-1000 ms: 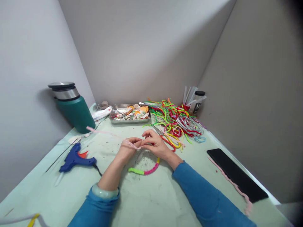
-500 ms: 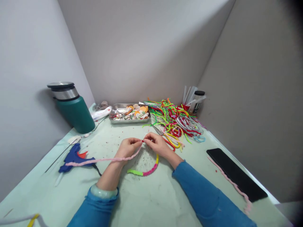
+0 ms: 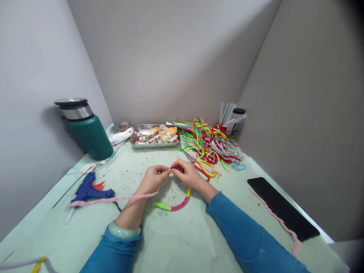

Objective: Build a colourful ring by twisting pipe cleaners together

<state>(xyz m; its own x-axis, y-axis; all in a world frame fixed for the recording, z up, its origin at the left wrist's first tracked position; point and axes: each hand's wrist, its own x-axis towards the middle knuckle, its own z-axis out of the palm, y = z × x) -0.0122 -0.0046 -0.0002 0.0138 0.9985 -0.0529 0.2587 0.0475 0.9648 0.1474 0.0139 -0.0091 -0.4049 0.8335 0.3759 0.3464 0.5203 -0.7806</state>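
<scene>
My left hand [image 3: 152, 178] and my right hand [image 3: 186, 174] meet fingertip to fingertip above the table's middle, both pinched shut. My left hand pinches one end of a long pale pink pipe cleaner [image 3: 110, 199], which trails left across the table toward the blue glue gun [image 3: 88, 190]. My right hand pinches the top of a curved hoop wrapped in green, pink and yellow [image 3: 173, 206]; the hoop's lower arc lies on the table below my hands. The point where the pink end meets the hoop is hidden between my fingers.
A green flask [image 3: 85, 129] stands at the back left. A metal tray [image 3: 136, 141] of small craft pieces sits at the back. A heap of coloured pipe cleaners [image 3: 212, 146] and scissors [image 3: 187, 155] lie right of it. A black phone [image 3: 281, 212] and another pink pipe cleaner [image 3: 273, 214] are at right.
The pink pipe cleaner's free end has swung from up near the flask down to the table in front of the glue gun. My hands have stayed pinched together.
</scene>
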